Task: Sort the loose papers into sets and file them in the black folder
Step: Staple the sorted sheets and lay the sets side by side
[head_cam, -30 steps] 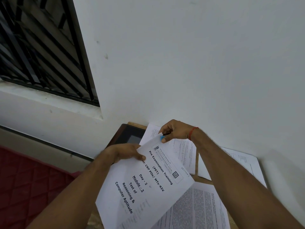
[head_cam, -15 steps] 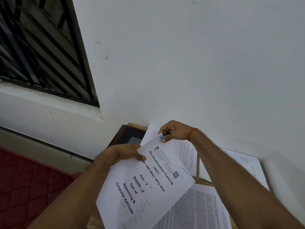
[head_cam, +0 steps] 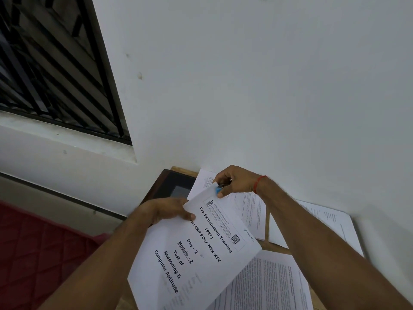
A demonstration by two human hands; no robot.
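A set of white papers (head_cam: 196,260) with a printed cover page is held up over the table. My left hand (head_cam: 165,211) grips its left edge, thumb on top. My right hand (head_cam: 237,182) pinches a small blue clip (head_cam: 218,189) at the set's top corner. More printed sheets lie on the wooden table: one pile (head_cam: 250,209) behind the held set, one (head_cam: 330,222) by the wall at right, one (head_cam: 268,285) in front. The black folder (head_cam: 172,186) lies at the table's far left corner, partly hidden by my left hand and the papers.
The table (head_cam: 267,224) stands against a white wall (head_cam: 245,86). A barred window (head_cam: 49,68) is at the upper left. A red quilted mat (head_cam: 33,253) covers the floor at the lower left.
Almost nothing has moved; both hands keep their hold on the paper set and the clip at its top corner.
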